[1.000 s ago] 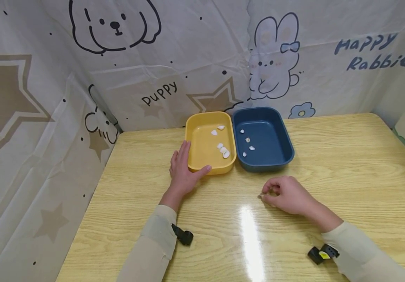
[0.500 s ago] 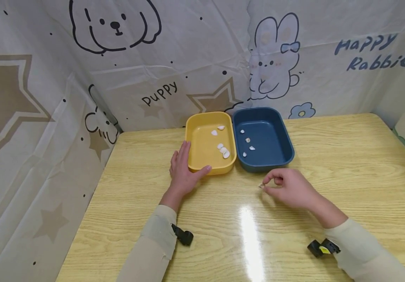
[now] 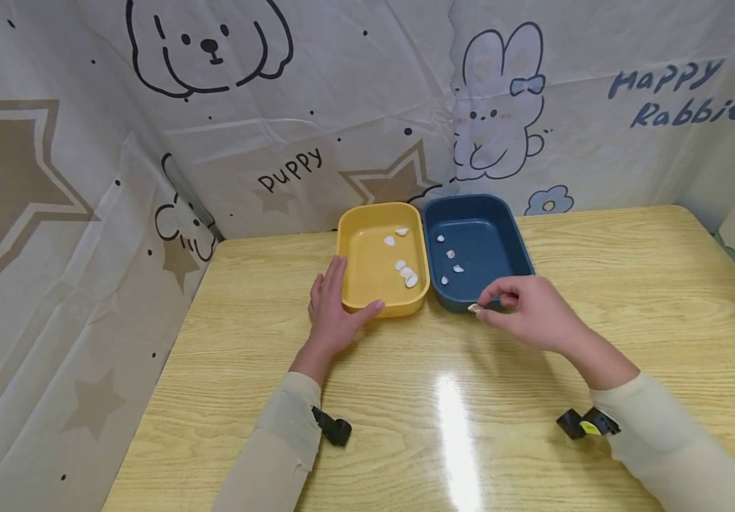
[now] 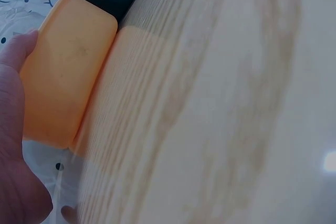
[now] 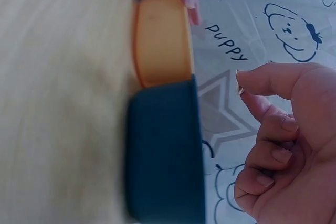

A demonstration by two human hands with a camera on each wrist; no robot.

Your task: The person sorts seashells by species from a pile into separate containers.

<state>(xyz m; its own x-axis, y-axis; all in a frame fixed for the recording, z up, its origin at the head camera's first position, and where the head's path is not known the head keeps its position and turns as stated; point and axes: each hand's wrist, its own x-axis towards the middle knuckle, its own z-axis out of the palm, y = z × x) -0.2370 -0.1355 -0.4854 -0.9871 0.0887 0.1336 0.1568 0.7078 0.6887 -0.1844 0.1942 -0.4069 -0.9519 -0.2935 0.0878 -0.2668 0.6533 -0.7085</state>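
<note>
My right hand (image 3: 536, 313) pinches a small pale seashell (image 3: 473, 308) between thumb and index finger, above the front rim of the blue bin (image 3: 521, 249). In the right wrist view the same shell shows edge-on at the fingertips, and the other fingers are curled in. My left hand (image 3: 331, 316) rests against the front left corner of the yellow bin (image 3: 361, 284), fingers straight along its left side and thumb at the front rim. Several white shells (image 3: 410, 277) lie in the yellow bin. Several small shells (image 3: 458, 269) lie along the left part of the blue bin's floor.
Both bins stand side by side at the back of the wooden table (image 3: 380, 412), close to a printed cloth (image 3: 367, 85). Cloth also hangs at the left. A black camera is strapped to each wrist.
My right hand has lifted and moved away from me with the shell, from the tabletop to over the blue bin's front rim. The left hand and both bins have stayed put.
</note>
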